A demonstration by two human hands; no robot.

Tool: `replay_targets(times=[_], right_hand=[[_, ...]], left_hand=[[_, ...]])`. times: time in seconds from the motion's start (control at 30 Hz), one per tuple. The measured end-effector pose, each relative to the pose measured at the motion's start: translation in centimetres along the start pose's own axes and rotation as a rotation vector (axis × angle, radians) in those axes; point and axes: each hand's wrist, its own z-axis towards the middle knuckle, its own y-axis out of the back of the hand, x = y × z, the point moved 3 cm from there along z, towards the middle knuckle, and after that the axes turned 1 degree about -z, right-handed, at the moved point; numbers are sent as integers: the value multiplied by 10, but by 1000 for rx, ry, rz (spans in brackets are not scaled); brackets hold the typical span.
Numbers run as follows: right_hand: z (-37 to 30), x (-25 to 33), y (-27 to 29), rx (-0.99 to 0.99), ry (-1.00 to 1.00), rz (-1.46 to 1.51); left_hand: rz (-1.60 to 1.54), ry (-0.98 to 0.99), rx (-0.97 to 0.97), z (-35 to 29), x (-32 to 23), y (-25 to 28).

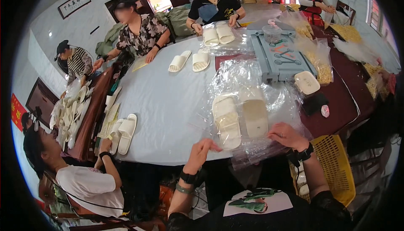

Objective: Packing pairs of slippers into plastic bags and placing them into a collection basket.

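A clear plastic bag [243, 140] lies on the pale table in front of me, with two cream slippers in it. The left slipper [227, 124] shows its underside or footbed beside the right slipper [254, 112]; I cannot tell which. My left hand [202, 152] is at the bag's near left edge, by the end of the left slipper, its fingers pressed together on the film. My right hand [289, 136] is at the right edge beside the right slipper, fingers bent and closed on the film. Both wrists wear dark bands.
A person opposite holds a bagged pair of slippers [218, 34]; more slippers [180, 61] lie nearby. Another person at left handles a pair [123, 133]. A grey-blue plastic case [277, 58] and white container [306, 83] stand right. A yellow basket [332, 163] is beside me.
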Motion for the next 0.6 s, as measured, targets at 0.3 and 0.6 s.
replay_targets(times=[0.3,0.6], right_hand=[[42,-5,20,-276,-261,99],[25,41,-41,-394,53,-625]], left_hand=[[-52,191,-334,64,17,10],[-34,318,-198,60,57,-21]])
